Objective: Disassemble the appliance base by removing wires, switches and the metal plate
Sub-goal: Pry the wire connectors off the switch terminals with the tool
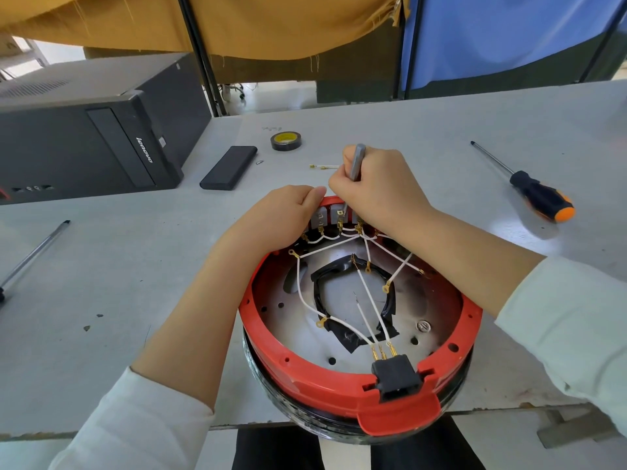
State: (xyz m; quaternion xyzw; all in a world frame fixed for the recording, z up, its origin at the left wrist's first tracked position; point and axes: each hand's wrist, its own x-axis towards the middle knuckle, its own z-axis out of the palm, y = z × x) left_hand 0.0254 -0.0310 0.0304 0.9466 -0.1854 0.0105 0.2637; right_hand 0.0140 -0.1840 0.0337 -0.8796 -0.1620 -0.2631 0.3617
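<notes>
Base: red appliance base (325, 385) set on bench (101, 283) edge.
L hand (281, 215): far rim gripped, fingers curled.
R hand (376, 184): grey tool (357, 162) clasped, tip at switches (330, 218).
Wires (366, 300): white, still attached.

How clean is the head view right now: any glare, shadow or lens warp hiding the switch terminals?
Head view: sharp in the centre, and the wide lens bows the table edge. Soft glare on the metal plate, none on the white wires. The right hand and left hand cover much of the switches.
</notes>
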